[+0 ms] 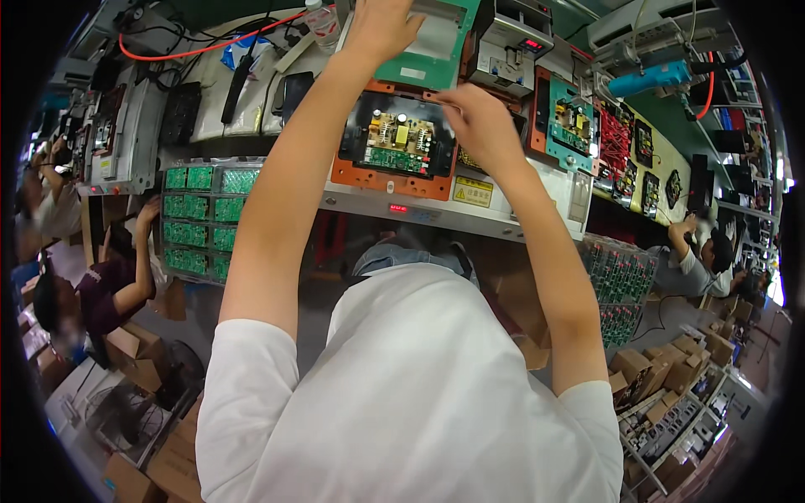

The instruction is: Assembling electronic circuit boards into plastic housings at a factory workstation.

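Note:
A circuit board [397, 141] with a yellow transformer, capacitors and a green front strip sits in a black tray within an orange fixture [344, 174] in front of me. Behind it a green frame-like lid [440, 77] stands raised. My left hand [381, 30] reaches to the lid's left side, thumb stretched out; the picture's top edge cuts off its other fingers. At the fixture's far right corner is my right hand [485, 121], its fingers drawn together in a pinch. Anything between those fingertips is too small to make out.
Another green-and-orange fixture [579, 126] with a board stands to the right. Trays of green boards [197, 220] lie at left, and more boards [620, 285] at right. A blue cylindrical tool [650, 80] hangs at upper right. Other people work on both sides.

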